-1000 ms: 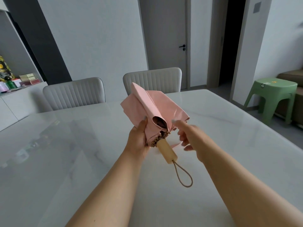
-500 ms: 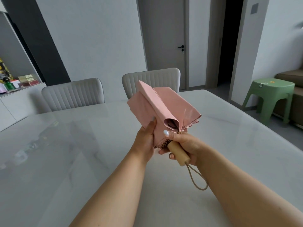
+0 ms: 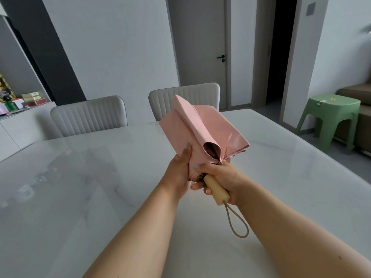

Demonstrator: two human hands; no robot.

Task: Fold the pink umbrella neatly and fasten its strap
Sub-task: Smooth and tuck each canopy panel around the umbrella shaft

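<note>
Since a second ago our right hand (image 3: 218, 177) has closed around the wooden handle (image 3: 215, 190). Our left hand (image 3: 179, 169) grips the pink umbrella (image 3: 200, 129), held above the table (image 3: 80, 187); panels partly pleated, strap unfastened.

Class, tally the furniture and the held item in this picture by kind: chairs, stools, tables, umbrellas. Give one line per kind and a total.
Chairs: 2
Stools: 1
Tables: 1
Umbrellas: 1, held by both hands
Total: 5
</note>
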